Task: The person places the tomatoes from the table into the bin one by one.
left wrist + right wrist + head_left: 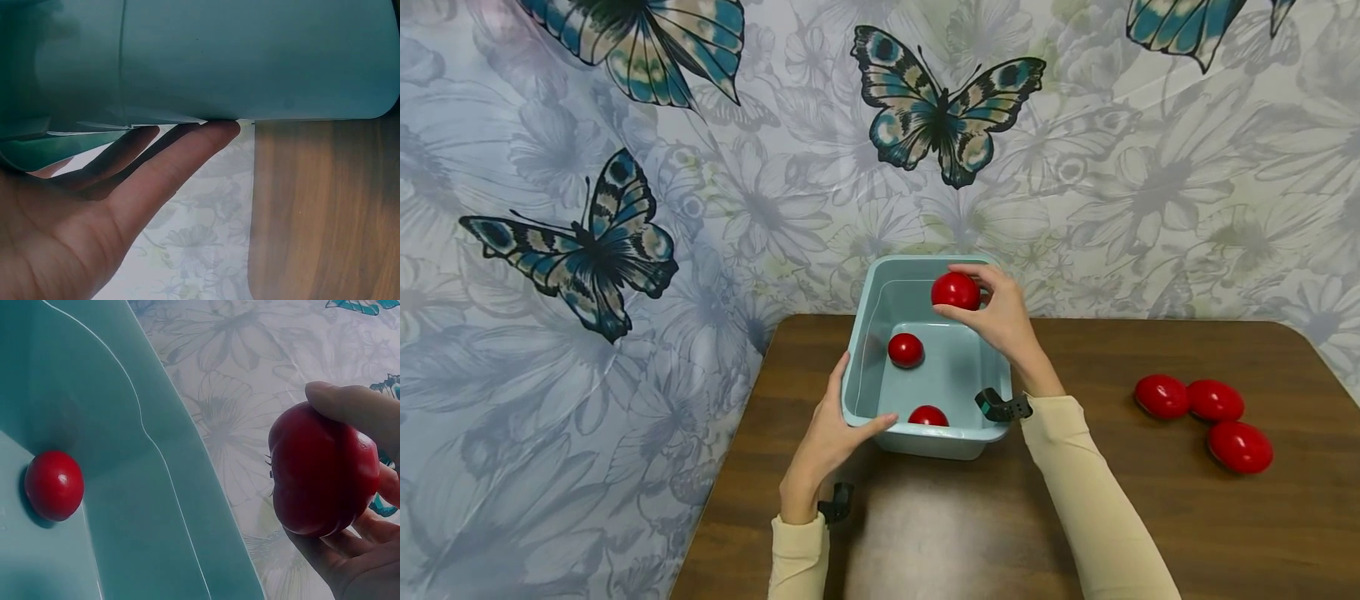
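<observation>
My right hand (1000, 312) pinches a glossy, lobed red tomato (955, 291) between thumb and fingers, over the back right part of a pale blue-green plastic bin (932, 446). The right wrist view shows the held tomato (322, 469) apart from the bin wall. Inside the bin lie a red tomato (906, 350) near the left wall and another tomato (928, 416) partly hidden by the front rim. My left hand (831, 437) holds the bin's front left corner, thumb over the rim and fingers along the outer left side.
Three more tomatoes, a left one (1162, 397), a middle one (1216, 401) and a front one (1240, 447), lie grouped right of the bin on the brown wooden table (955, 533). Butterfly-patterned wallpaper (760, 217) rises behind the table.
</observation>
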### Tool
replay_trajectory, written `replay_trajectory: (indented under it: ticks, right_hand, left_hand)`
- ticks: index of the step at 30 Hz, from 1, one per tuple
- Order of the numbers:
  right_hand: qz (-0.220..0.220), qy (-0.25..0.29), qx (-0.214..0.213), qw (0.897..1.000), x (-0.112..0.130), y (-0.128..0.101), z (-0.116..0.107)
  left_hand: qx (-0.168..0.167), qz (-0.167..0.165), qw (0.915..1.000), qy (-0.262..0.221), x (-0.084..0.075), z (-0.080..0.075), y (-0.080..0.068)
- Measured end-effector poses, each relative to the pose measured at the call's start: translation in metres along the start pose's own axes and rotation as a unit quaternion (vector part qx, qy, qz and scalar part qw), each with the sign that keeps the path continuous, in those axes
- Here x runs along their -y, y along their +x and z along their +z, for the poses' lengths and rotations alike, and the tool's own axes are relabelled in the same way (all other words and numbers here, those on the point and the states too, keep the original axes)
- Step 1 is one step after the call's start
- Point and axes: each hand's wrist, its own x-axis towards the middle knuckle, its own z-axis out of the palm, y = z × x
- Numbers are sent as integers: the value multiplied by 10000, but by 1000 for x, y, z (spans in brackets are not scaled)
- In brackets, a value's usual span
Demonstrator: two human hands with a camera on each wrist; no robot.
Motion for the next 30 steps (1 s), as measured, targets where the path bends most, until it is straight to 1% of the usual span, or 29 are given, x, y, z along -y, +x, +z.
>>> replay_trajectory:
  ticks: [7, 15, 21, 24, 30]
  right_hand:
    - [56, -135, 152, 9998, -1, -4, 0]
    - [229, -148, 501, 9984, -3, -8, 1]
    - [224, -200, 585, 9978, -3, -8, 2]
    - [171, -67, 612, 9980, -3, -8, 1]
    - [-63, 399, 543, 9977, 0, -6, -1]
  left_hand:
    - [46, 37, 10000, -44, 0, -1, 1]
    - [26, 5, 10000, -16, -1, -2, 0]
    - [7, 12, 10000, -10, -2, -2, -2]
    - [10, 27, 10000, -24, -1, -2, -2]
    - [57, 13, 10000, -34, 0, -2, -1]
